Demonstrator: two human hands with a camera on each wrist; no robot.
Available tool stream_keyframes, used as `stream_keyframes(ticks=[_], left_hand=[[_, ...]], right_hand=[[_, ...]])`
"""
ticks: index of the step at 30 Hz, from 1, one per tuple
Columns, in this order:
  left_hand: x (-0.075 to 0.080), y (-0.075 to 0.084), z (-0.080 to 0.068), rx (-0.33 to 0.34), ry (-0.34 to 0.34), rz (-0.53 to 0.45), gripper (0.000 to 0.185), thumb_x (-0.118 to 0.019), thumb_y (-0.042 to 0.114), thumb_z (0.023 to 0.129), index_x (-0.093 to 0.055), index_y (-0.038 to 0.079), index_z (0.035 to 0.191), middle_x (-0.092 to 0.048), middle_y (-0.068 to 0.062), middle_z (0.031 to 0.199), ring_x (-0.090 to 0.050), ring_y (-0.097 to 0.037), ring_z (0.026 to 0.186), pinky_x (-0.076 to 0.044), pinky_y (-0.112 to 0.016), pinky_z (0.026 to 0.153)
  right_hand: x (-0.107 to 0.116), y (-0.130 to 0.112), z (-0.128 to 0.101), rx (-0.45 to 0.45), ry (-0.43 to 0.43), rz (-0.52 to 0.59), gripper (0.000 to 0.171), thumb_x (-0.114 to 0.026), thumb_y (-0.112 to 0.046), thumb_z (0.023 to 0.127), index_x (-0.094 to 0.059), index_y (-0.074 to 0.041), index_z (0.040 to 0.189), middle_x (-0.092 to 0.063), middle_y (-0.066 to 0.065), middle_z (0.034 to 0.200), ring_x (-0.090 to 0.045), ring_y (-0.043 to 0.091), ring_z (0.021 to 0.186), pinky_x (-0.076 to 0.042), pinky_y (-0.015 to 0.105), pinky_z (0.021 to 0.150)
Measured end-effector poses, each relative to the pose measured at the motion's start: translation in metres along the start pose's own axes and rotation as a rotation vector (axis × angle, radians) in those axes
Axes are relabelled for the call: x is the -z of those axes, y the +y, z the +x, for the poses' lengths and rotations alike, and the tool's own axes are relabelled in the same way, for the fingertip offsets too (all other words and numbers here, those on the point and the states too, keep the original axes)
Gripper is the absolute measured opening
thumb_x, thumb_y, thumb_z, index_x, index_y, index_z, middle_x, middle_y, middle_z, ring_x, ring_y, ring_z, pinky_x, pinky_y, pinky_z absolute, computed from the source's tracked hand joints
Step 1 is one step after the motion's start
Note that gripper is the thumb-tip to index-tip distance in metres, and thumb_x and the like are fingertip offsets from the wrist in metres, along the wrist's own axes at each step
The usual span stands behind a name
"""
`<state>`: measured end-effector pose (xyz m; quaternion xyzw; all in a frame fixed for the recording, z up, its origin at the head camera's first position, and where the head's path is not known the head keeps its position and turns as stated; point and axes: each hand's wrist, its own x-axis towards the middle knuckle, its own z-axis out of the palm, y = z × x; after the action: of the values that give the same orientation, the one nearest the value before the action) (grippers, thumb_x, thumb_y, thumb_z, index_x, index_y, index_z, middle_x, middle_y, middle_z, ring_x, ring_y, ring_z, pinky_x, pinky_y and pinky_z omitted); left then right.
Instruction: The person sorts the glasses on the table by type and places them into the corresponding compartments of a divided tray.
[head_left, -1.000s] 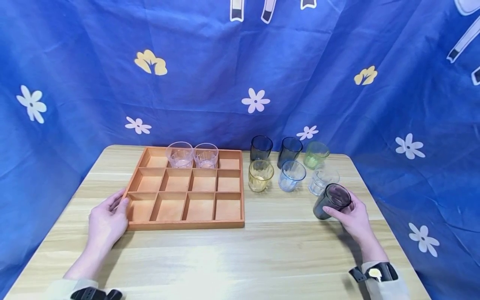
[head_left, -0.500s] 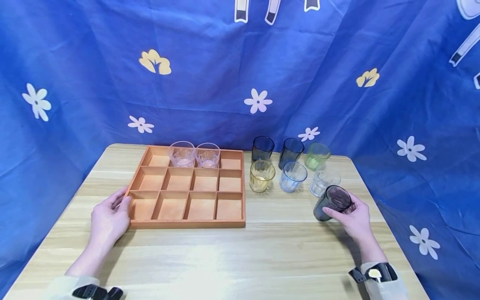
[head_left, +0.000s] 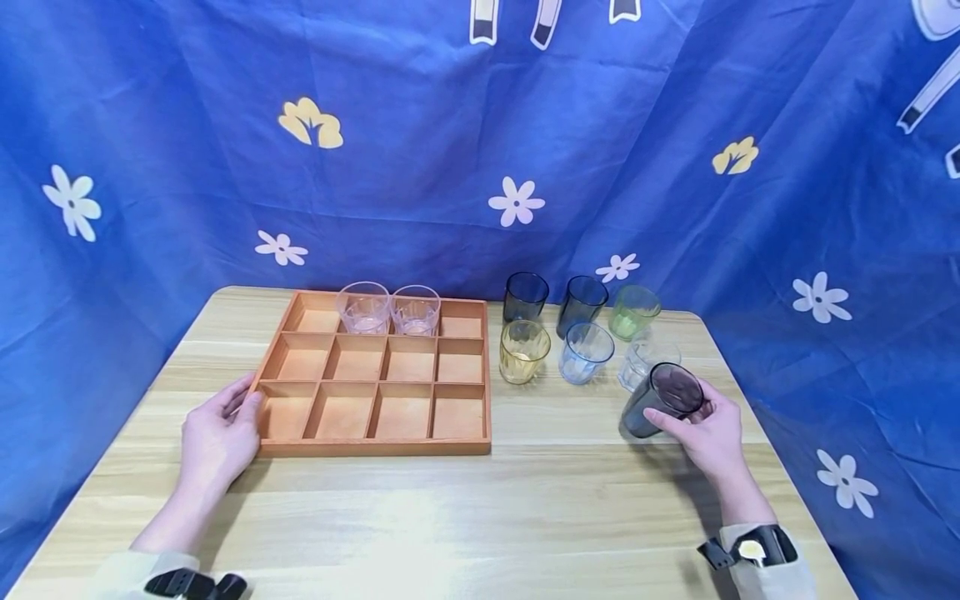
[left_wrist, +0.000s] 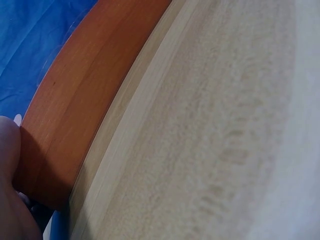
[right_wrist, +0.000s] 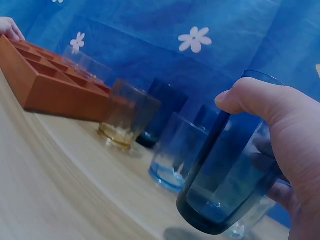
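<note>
Your head camera looks forward and down across the whole wooden table (head_left: 465, 517), toward its far edge. Your left wrist camera sits very close to the tabletop, facing the wooden tray (left_wrist: 80, 110) at its near left corner. Your right wrist camera looks low across the table from the right edge; it shares the tray (right_wrist: 55, 90) with both other views.
</note>
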<state>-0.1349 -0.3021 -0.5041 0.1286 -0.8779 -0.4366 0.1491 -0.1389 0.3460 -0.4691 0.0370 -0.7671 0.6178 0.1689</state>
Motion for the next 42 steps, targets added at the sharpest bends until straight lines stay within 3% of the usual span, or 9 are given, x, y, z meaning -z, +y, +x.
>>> stream_keyframes(ticks=[16, 22, 29, 42], left_hand=[[0.001, 0.001, -0.001, 0.0, 0.007, -0.012, 0.046, -0.055, 0.024, 0.11, -0.059, 0.0, 0.149, -0.064, -0.027, 0.136, -0.063, -0.041, 0.122, -0.044, 0.0, 0.078], [0.001, 0.002, -0.001, 0.006, -0.003, -0.02, 0.046, -0.054, 0.024, 0.111, -0.058, 0.0, 0.15, -0.064, -0.028, 0.137, -0.062, -0.042, 0.123, -0.045, 0.0, 0.078], [0.001, 0.001, -0.002, -0.001, 0.007, -0.027, 0.045, -0.055, 0.023, 0.11, -0.06, -0.001, 0.148, -0.065, -0.027, 0.135, -0.066, -0.031, 0.119, -0.046, 0.0, 0.079], [0.001, 0.001, -0.001, -0.002, 0.005, -0.003, 0.045, -0.055, 0.024, 0.11, -0.06, 0.001, 0.148, -0.066, -0.026, 0.136, -0.065, -0.036, 0.121, -0.044, 0.001, 0.076]], right_hand=[[-0.028, -0.033, 0.007, 0.115, -0.096, 0.007, 0.065, -0.089, 0.018, 0.072, -0.066, 0.011, 0.132, -0.068, 0.034, 0.122, -0.072, 0.025, 0.109, -0.059, 0.029, 0.095], [-0.043, -0.044, 0.013, 0.121, -0.103, 0.023, 0.063, -0.088, 0.02, 0.071, -0.067, 0.011, 0.13, -0.07, 0.032, 0.12, -0.072, 0.025, 0.108, -0.059, 0.029, 0.094], [-0.066, -0.059, 0.023, 0.148, -0.15, 0.102, 0.062, -0.087, 0.022, 0.071, -0.067, 0.012, 0.129, -0.07, 0.033, 0.12, -0.072, 0.028, 0.109, -0.06, 0.032, 0.094], [-0.101, -0.075, 0.041, 0.216, -0.265, 0.091, 0.063, -0.09, 0.014, 0.073, -0.066, 0.01, 0.13, -0.071, 0.029, 0.122, -0.071, 0.034, 0.113, -0.059, 0.034, 0.096]])
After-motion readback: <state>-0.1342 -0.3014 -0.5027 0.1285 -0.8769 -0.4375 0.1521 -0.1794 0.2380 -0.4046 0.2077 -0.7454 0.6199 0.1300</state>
